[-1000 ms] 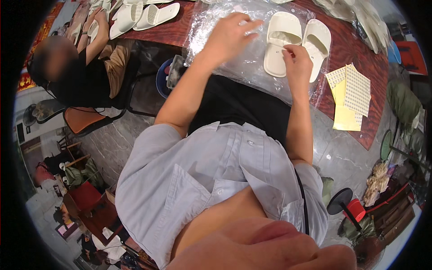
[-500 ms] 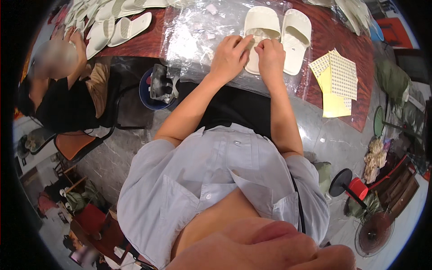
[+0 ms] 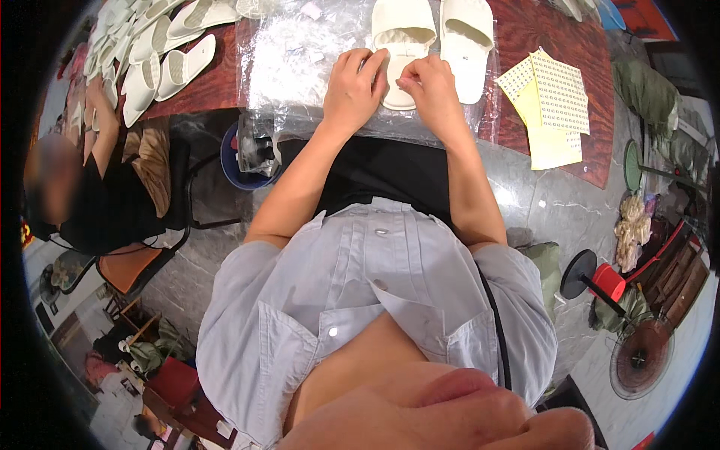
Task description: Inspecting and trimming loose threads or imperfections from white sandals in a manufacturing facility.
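One slipper [image 3: 406, 54] meets left hand [image 3: 354, 88] and right hand [image 3: 433, 91], grips impossible to tell; number-marked mate [image 3: 469, 71], printed label sheets [image 3: 564, 97] alongside!

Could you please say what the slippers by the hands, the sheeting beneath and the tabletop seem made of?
Slippers: probably moulded foam or plastic, matte white, given thick straps. Sheeting: clear, glossy plastic film, given wrinkles and glare. Tabletop: apparently smooth wood or laminate, with streaked grain.

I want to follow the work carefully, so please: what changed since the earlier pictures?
The left hand moved right, from over the clear plastic to the left slipper; whether it grips is unclear. The right hand stayed at that slipper; the right slipper and sticker sheets lie as before.
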Demonstrator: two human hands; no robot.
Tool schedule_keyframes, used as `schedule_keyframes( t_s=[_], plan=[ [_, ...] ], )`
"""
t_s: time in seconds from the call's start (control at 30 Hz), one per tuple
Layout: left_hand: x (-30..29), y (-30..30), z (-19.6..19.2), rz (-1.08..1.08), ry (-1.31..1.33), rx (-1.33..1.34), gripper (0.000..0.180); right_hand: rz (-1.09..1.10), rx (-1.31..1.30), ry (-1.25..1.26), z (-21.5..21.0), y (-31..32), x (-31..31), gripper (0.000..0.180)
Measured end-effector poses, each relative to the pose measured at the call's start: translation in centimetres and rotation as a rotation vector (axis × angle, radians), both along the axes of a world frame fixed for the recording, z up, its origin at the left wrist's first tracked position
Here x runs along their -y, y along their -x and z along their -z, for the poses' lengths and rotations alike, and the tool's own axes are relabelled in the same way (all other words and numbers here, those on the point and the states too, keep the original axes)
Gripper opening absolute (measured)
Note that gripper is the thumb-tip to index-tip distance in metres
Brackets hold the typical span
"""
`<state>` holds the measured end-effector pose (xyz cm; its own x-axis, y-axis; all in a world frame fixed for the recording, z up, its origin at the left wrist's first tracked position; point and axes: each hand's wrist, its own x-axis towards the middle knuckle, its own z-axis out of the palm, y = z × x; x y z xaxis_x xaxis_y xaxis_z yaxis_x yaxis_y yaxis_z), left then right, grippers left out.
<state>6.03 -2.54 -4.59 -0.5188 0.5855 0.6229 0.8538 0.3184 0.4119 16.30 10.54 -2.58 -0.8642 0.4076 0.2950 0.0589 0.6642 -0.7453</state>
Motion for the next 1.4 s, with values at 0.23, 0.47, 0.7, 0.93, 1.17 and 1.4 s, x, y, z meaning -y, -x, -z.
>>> schedule_keyframes(
  t_s=[0.23, 0.47, 0.7, 0.93, 1.17, 1.4],
  plan=[
    [0.2, -0.2, -0.1, 0.02, 0.02, 0.022, 0.035, 0.08, -0.009, -0.162, 1.0, 0.0, 0.7, 0.013],
    [0.2, 0.1, 0.7, 0.014, -0.048, -0.007, 0.03, 0.084, -0.058, -0.065, 1.3, 0.4, 0.2, 0.02],
    [-0.3, 0.0, 0.6, 0.009, -0.084, -0.016, 0.024, 0.081, -0.03, 0.01, 0.6, 0.2, -0.3, 0.027],
    [-0.1, -0.2, 0.3, 0.004, -0.032, 0.033, 0.031, 0.034, 0.011, -0.044, 0.2, 0.1, -0.6, 0.033],
    [-0.1, -0.3, 0.1, 0.013, -0.044, 0.044, 0.03, -0.071, 0.079, -0.039, -0.8, -0.7, -1.1, 0.037],
    [-0.1, -0.2, 0.4, 0.037, -0.046, 0.045, 0.03, -0.001, -0.012, 0.27, -0.2, -1.9, -3.9, 0.018]
  ],
)
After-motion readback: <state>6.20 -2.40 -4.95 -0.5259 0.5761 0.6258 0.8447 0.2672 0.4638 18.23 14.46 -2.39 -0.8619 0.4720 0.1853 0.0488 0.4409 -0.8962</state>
